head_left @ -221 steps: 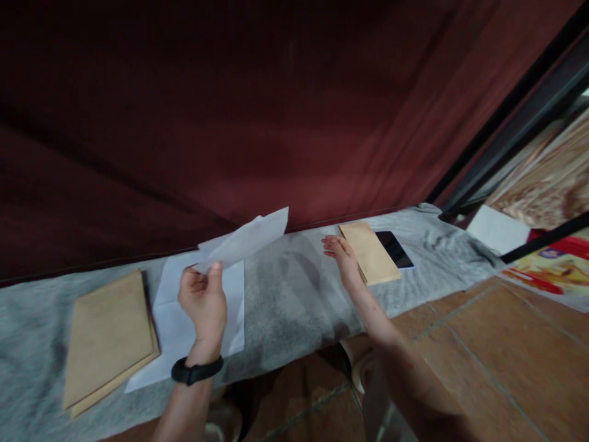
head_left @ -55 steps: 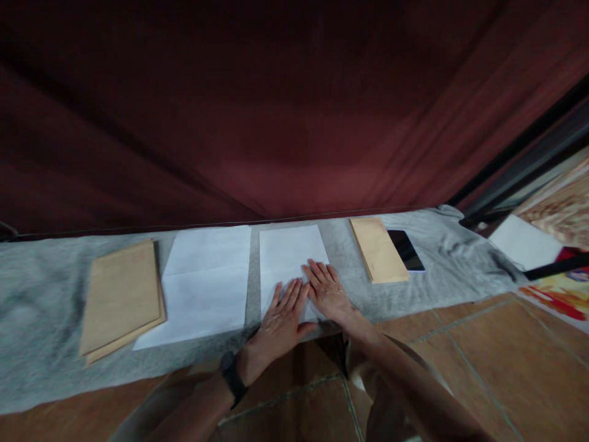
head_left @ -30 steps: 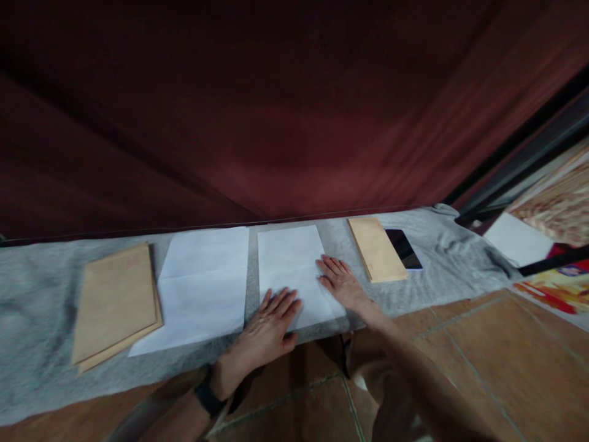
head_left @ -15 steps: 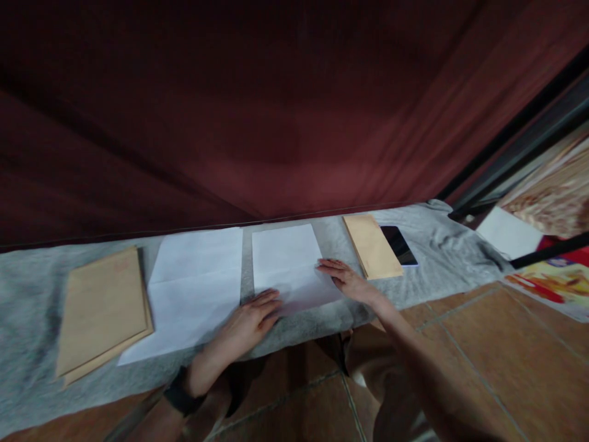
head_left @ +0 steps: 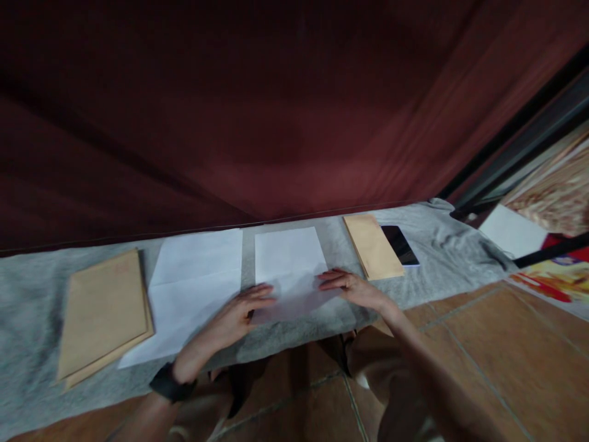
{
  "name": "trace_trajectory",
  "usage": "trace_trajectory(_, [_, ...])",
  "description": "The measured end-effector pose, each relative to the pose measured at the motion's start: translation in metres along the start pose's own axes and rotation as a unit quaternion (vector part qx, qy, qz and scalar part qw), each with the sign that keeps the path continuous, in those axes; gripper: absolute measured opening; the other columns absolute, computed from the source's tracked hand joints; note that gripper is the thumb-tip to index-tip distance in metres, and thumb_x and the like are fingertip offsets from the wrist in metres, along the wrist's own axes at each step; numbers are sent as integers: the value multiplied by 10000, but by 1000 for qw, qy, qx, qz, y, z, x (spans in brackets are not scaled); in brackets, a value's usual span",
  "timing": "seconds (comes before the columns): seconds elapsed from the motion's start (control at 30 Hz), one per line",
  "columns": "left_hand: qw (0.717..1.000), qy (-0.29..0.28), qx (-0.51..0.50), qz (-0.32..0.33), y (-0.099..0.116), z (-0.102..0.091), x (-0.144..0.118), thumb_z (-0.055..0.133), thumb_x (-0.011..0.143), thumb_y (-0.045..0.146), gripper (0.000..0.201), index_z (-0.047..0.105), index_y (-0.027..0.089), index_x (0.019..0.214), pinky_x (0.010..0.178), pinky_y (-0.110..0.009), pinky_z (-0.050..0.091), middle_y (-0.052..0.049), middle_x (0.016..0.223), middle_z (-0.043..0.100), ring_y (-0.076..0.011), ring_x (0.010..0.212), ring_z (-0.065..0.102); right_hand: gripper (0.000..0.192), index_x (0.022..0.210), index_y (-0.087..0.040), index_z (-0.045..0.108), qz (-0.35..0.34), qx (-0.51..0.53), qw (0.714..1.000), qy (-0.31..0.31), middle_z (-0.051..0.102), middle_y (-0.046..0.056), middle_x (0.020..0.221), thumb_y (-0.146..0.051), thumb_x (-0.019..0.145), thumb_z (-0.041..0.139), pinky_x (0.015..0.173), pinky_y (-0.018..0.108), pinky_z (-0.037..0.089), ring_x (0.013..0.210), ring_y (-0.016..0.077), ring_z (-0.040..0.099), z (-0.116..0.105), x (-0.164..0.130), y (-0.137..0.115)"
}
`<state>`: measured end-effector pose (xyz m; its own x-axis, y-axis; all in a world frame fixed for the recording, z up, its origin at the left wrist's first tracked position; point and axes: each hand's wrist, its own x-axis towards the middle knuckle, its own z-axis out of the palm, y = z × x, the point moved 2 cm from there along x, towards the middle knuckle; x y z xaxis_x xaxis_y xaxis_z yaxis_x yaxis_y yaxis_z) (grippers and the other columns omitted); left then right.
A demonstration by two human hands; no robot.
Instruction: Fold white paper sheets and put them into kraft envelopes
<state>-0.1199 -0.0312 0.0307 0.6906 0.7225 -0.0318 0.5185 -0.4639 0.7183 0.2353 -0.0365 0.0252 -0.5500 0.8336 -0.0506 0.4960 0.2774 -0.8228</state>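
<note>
White rectangular paper sheet (head_left: 291, 270) near edge lifting; left hand (head_left: 232, 319), right hand (head_left: 356, 290) pinch corners; fold begun, not creased.

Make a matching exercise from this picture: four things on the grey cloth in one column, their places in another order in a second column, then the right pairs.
Things
1. white sheet
2. phone
3. large brown envelopes
4. narrow brown envelope

Places
A. far left of the grey cloth
B. under the fingers of the left hand and right hand
C. right of the narrow envelope
D. between the held sheet and the phone

Pairs: 1-B, 2-C, 3-A, 4-D
</note>
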Motion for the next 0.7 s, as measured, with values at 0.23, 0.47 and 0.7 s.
trace_trajectory(0.23, [994, 30, -76, -71, 10, -7, 0, 569, 941, 450, 355, 792, 253, 1134, 1009, -374, 543, -53, 1216, 765, -264, 1121, 703, 379, 1147, -287, 792, -17, 63, 998, -6, 717, 43, 1324, -560, 955, 612, 1187, 449, 371, 1321, 281, 594, -3, -4, -22])
trace_trajectory(0.47, [971, 117, -119, -171, -3, -5, 10, 694, 779, 550, 419, 806, 175, 928, 711, -316, 576, -54, 897, 800, -253, 801, 713, 305, 994, -191, 793, 110, 45, 989, 87, 793, 46, 1010, -427, 934, 610, 882, 362, 556, 952, 252, 715, 1, 5, -5])
trace_trajectory(0.7, [948, 163, -204, -180, -12, -8, 23, 744, 695, 627, 509, 797, 162, 896, 833, -397, 586, -98, 969, 803, -303, 927, 728, 369, 826, -164, 775, 151, 100, 973, 146, 758, 31, 802, -509, 847, 648, 743, 325, 544, 810, 227, 681, 0, 15, 1])
